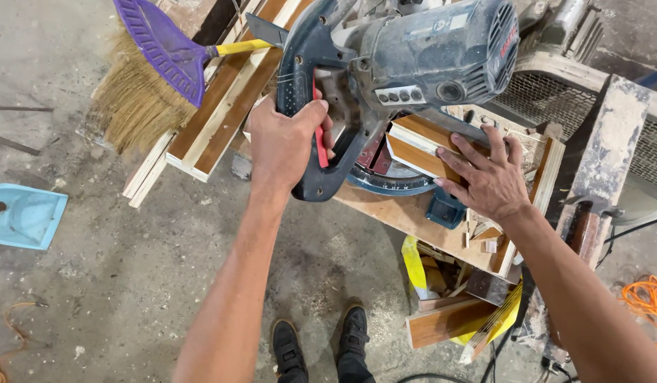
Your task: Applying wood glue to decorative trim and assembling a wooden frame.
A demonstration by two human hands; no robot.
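A blue-grey mitre saw (428,57) stands on a low wooden board (413,216). My left hand (286,142) is wrapped around the saw's dark handle (307,78), fingers by its red trigger. My right hand (484,181) lies flat, fingers spread, pressing down a brown wooden moulding piece with white edges (421,145) on the saw's table, right beside the blade housing. The blade itself is hidden under the motor body.
A straw broom with a purple head (155,67) lies across long wooden strips (215,113) at the upper left. A light blue dustpan (27,216) sits at the left. Offcuts in a yellow bag (449,305), my shoes (321,344), and an orange cord (648,298) lie on the dusty floor.
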